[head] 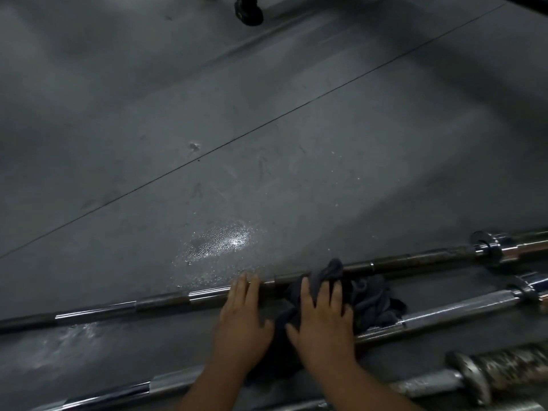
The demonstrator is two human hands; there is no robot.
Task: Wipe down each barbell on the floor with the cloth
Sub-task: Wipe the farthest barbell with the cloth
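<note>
Three steel barbells lie side by side on the dark floor. The far barbell (118, 308) runs from the left edge up to a collar at the right. A dark grey cloth (370, 295) is bunched over its middle and spills onto the second barbell (450, 311). My right hand (321, 321) presses flat on the cloth with fingers straight. To its left, my left hand (241, 317) rests flat with fingertips on the bare shaft of the far barbell. The near barbell (462, 378) has a rusty sleeve.
A wet, shiny patch (221, 243) glistens on the floor just beyond the far barbell. A seam line crosses the floor diagonally. A black equipment foot (248, 10) stands at the top centre. Another chrome bar section (112, 394) lies at the bottom left.
</note>
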